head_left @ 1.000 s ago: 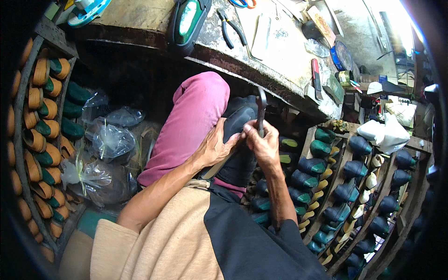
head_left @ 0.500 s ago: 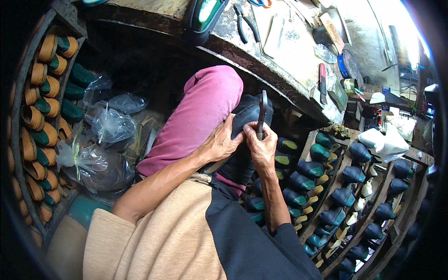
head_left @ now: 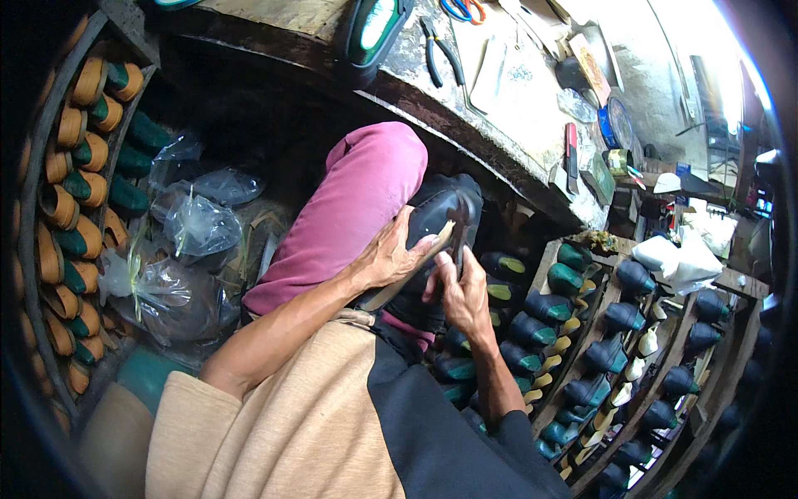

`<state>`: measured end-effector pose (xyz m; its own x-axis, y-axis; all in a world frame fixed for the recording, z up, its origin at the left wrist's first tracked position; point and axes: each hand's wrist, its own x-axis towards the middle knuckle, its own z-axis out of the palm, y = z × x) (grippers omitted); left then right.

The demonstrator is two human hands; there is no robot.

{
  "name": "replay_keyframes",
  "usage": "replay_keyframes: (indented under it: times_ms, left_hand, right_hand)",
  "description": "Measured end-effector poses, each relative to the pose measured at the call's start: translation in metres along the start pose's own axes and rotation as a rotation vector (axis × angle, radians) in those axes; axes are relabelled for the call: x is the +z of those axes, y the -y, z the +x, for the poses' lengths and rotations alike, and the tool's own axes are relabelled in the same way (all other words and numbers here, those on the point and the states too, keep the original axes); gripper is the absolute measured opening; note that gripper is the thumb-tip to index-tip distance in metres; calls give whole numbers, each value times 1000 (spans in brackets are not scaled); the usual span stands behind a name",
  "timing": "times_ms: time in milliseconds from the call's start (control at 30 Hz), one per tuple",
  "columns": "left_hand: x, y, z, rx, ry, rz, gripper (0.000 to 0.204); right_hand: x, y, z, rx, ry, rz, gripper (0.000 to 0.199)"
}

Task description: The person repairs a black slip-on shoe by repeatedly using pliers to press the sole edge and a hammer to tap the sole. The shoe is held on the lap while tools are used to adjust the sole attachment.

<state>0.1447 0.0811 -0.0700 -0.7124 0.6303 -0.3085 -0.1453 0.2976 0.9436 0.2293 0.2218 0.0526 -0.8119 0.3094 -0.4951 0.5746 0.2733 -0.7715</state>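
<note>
A black leather shoe rests against my lap beside my pink-trousered knee, its underside hidden. My left hand presses on its near side, thumb along the edge and fingers curled round it. By that thumb a short pale tan piece sticks up; whether it belongs to the shoe I cannot tell. In my right hand is a dark metal tool with a hammer-like head, held over the shoe close to the tan piece. My fingers partly cover its handle.
Ahead runs a workbench with pliers, a red-handled cutter and a green-and-black shoe. Shoe racks stand at left and right. Clear plastic bags lie on the left.
The tool has tipped, its head coming down over the shoe. My right hand has lowered toward me and changed its hold; the pale piece now shows. My left hand stays on the shoe.
</note>
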Motion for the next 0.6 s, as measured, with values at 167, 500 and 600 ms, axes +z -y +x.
replay_keyframes:
  times_ms: [167, 500, 600]
  left_hand:
    - [0, 1, 0, -5, -1, -10, 83]
    - [2, 14, 4, 69, 3, 13, 75]
    - [0, 16, 4, 108, -3, 39, 78]
  right_hand:
    - [19, -6, -31, -175, -147, -181, 18]
    - [5, 25, -47, -478, -177, -212, 12]
    - [13, 19, -48, -439, -177, -185, 11]
